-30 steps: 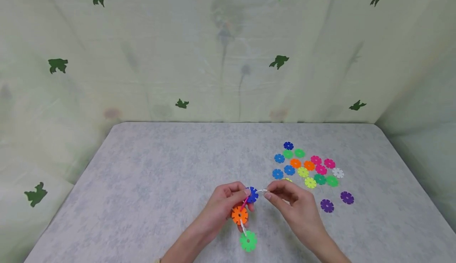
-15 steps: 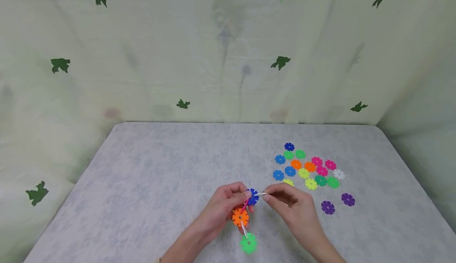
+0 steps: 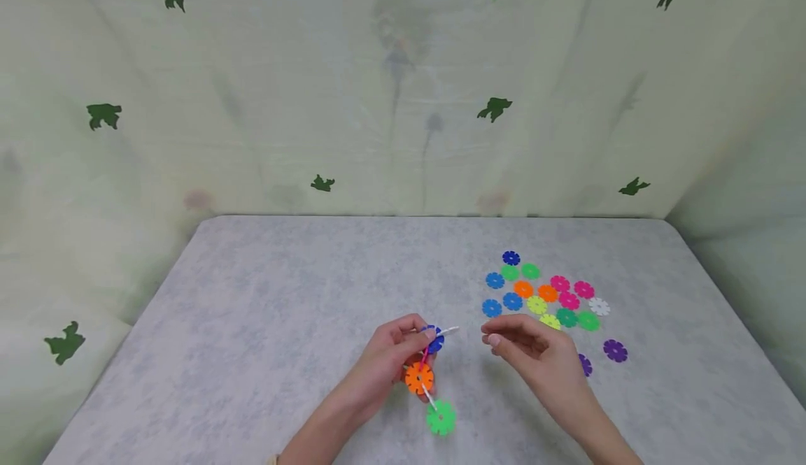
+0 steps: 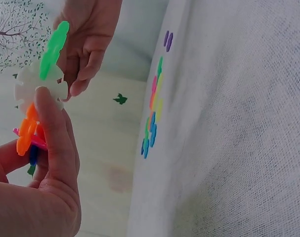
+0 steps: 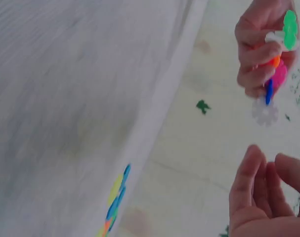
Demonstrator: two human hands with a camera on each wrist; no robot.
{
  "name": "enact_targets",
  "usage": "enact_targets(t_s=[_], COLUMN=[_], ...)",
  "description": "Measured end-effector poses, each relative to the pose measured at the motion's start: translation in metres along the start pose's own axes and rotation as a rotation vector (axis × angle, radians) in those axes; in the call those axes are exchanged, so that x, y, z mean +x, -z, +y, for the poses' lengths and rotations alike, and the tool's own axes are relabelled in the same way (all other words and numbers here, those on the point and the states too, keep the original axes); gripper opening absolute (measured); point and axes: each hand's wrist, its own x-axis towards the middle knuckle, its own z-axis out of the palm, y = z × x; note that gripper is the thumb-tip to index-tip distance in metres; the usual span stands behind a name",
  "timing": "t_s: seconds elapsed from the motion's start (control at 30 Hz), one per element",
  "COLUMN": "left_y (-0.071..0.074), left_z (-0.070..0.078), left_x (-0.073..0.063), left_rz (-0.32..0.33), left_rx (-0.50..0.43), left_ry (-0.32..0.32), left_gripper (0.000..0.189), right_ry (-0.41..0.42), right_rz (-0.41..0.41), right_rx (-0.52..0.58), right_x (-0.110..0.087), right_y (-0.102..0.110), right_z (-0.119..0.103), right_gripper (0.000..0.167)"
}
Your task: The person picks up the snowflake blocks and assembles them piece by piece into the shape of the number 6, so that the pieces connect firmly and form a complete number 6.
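My left hand (image 3: 387,363) grips a chain of notched plastic discs pushed edge to edge into one another. From the top come a white disc (image 3: 450,331), a blue disc (image 3: 436,345), a pink disc (image 4: 39,143), an orange disc (image 3: 418,379), a second white disc (image 4: 27,91) and a green disc (image 3: 441,418). Thumb and fingers pinch it around the blue and pink discs, and one finger lies against the lower white one. To the right of the chain, my right hand (image 3: 546,361) hovers with loosely bent fingers and nothing between them; a gap separates thumb and fingertips.
On the grey tabletop (image 3: 283,297), loose discs lie at the right, among them a pink disc (image 3: 584,289), a light blue disc (image 3: 492,308) and a purple disc (image 3: 615,351). My right hand partly covers another purple disc (image 3: 586,365). A printed curtain (image 3: 378,101) hangs behind the table.
My right hand has let go of the upper white disc and moved right, away from the chain. The white disc stays on the blue one. My left hand has shifted slightly left.
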Motion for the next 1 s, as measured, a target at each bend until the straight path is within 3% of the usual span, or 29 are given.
enact_targets(t_s=[0.23, 0.5, 0.73, 1.0], left_y=[0.001, 0.002, 0.002, 0.001], left_z=[0.0, -0.001, 0.0, -0.002], left_x=[0.001, 0.001, 0.001, 0.001], left_rz=[0.05, 0.061, 0.067, 0.077], left_rx=[0.002, 0.0, -0.014, -0.019], left_ry=[-0.022, -0.037, -0.033, -0.021], left_gripper=[0.024, 0.024, 0.025, 0.024], right_ry=[-0.025, -0.081, -0.128, -0.121], right_rz=[-0.041, -0.023, -0.043, -0.14], right_rx=[-0.08, -0.429, -0.64, -0.715], right_x=[-0.003, -0.006, -0.004, -0.003], right_y=[0.04, 0.073, 0.106, 0.125], right_z=[0.01, 0.028, 0.049, 0.066], right_gripper=[0.029, 0.028, 0.027, 0.034])
